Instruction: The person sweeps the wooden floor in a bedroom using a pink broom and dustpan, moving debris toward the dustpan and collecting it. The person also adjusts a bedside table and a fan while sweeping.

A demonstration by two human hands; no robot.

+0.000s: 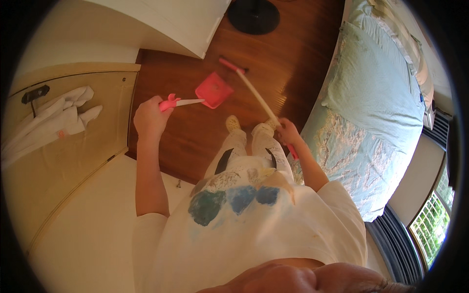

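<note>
My left hand (pixel 151 116) is closed round the pink grip of a long-handled dustpan (pixel 214 90), whose white shaft runs right to a pink pan. A small dark bit shows in the pan; whether the pan touches the floor, I cannot tell. My right hand (pixel 288 132) grips the light shaft of a broom (pixel 256 94) near its pink end. The broom's pink head lies up and to the right of the pan, with a small dark patch beside it on the brown wood floor (pixel 176 78).
A bed (pixel 348 146) with a light blue pillow and patterned cover runs along the right. A round black base (pixel 253 16) stands at the top. White furniture (pixel 183 22) is at upper left. On the left, white cloth (pixel 69 113) hangs on a door (pixel 106 99).
</note>
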